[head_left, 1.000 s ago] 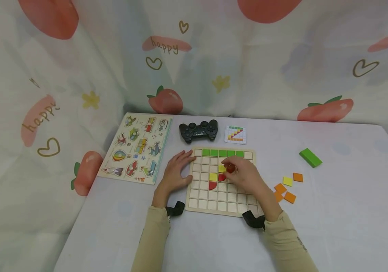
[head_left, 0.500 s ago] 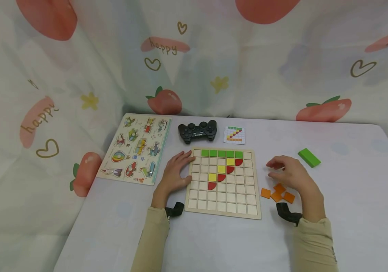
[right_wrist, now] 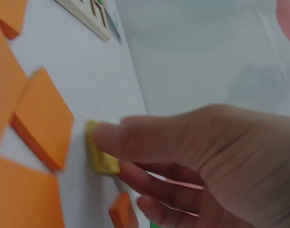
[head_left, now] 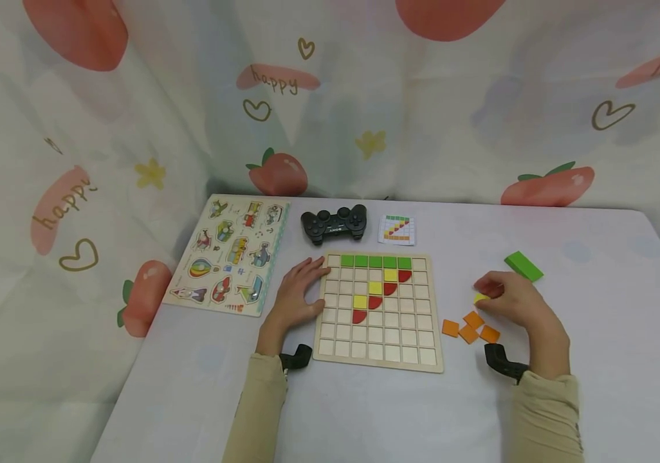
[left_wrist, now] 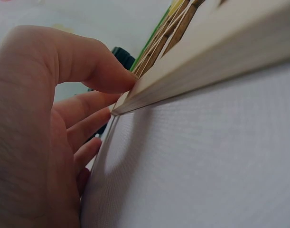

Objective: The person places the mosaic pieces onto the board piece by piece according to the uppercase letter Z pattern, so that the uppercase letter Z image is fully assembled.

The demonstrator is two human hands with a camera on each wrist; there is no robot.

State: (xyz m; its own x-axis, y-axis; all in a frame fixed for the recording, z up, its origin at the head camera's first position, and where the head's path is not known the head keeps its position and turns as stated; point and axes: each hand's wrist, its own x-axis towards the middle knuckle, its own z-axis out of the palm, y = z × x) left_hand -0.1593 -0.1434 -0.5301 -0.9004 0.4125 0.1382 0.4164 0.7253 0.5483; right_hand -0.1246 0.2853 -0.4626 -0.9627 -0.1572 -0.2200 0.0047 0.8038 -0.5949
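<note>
A wooden grid board (head_left: 353,363) lies on the table with a row of green tiles (head_left: 375,262), a diagonal of yellow tiles (head_left: 375,288) and red quarter-round pieces (head_left: 389,289) in its cells. My left hand (head_left: 295,294) rests at the board's left edge, its thumb (left_wrist: 114,78) on the rim and its fingers extended near the far corner. Right of the board, my right hand (head_left: 512,299) pinches a yellow square tile (right_wrist: 101,154) between thumb and fingers, low over the table. Several orange square tiles (head_left: 469,333) lie just beside that hand; one (right_wrist: 123,211) shows partly behind the fingers.
A green block (head_left: 523,265) lies beyond my right hand. Behind the board are a black game controller (head_left: 334,224) and a small pattern card (head_left: 397,230). A picture puzzle board (head_left: 228,254) lies at the left. A printed curtain (head_left: 330,128) hangs behind the table.
My right hand has left the board, where a red piece and a yellow tile now show in the upper diagonal cells, and moved right to pinch a loose yellow tile. My left hand stays put.
</note>
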